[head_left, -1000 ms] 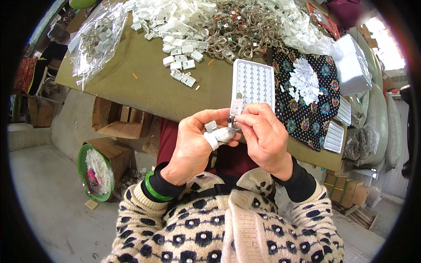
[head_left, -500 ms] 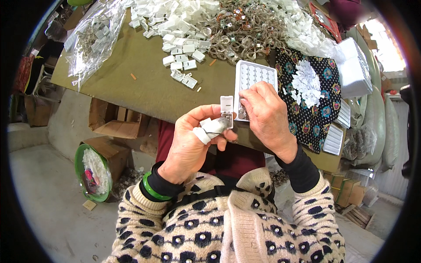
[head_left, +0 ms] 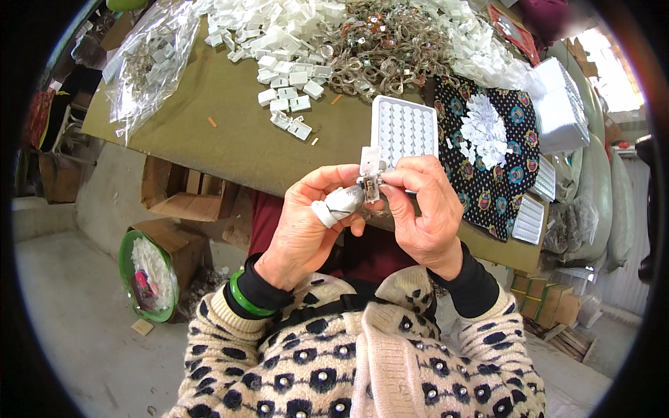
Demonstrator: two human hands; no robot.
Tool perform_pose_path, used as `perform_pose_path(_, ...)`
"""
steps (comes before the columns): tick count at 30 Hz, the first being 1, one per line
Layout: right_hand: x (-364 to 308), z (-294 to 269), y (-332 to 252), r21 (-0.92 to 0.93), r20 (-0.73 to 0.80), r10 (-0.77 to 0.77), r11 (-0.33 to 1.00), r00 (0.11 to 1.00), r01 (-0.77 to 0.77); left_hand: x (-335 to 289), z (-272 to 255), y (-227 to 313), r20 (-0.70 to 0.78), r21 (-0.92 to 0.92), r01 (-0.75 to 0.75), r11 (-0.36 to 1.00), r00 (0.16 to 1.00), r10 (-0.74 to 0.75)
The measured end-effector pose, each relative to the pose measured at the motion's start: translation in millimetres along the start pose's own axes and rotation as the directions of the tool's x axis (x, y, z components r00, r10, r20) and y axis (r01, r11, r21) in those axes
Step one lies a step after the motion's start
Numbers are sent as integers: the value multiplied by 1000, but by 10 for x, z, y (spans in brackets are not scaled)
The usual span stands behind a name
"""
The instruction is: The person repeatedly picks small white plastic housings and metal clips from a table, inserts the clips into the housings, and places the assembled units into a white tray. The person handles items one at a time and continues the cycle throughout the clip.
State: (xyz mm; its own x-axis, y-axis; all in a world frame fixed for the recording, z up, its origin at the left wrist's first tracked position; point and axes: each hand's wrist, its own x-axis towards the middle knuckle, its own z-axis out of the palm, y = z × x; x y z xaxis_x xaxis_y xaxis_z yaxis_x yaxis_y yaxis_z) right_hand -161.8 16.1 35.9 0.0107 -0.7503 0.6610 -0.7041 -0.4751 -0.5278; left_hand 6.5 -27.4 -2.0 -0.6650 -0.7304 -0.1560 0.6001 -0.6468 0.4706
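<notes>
My left hand (head_left: pixel 289 223) grips a small white plastic case (head_left: pixel 369 160) with its hinged lid swung up and its inside facing me. A white wrapping, greyed at the tip, covers one of its fingers (head_left: pixel 341 205). My right hand (head_left: pixel 433 216) pinches thumb and forefinger together at the case's right edge; the tiny piece between them is too small to make out. Just beyond the right hand lies a white tray (head_left: pixel 377 129) with rows of round pockets, its near end partly hidden by that hand.
Heaps of white cases (head_left: pixel 268 35) and clear coiled cords (head_left: pixel 383 42) cover the table's far side. A plastic bag (head_left: pixel 150 70) lies far left. On the right, white slips (head_left: pixel 486 132) rest on a patterned cloth (head_left: pixel 453 94), near stacked trays (head_left: pixel 561 104). A green basin (head_left: pixel 129 254) stands on the floor.
My right hand has moved from the tray's near end toward me and left, to the case. The case has shifted slightly right in my left hand.
</notes>
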Motion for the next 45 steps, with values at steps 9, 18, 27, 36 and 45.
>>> perform_pose_path(9, -58, -41, -22, -86, 19, -100, 991, 995, 101, -74, 69, -40, -47, -32, 12, 999, 999, -14)
perform_pose_path(18, -102, -56, -72, -65, 41, -109, 992, 993, 111, -104, 109, -86, -44, -16, -3, 1000, 999, 3)
perform_pose_path(27, -113, -216, -208, 716, 490, 495, 241, 718, -655, -159, 169, -16, -4, 151, -28, 988, 1000, 29)
perform_pose_path(36, -114, -182, -202, 700, 624, 566, -98, 539, -708, -184, 178, -76, -10, 263, -37, 964, 999, 41)
perform_pose_path(45, -85, -85, -189, 645, 372, 614, 369, 697, -669, -139, 108, -68, 4, 29, 7, 1000, 1000, -7)
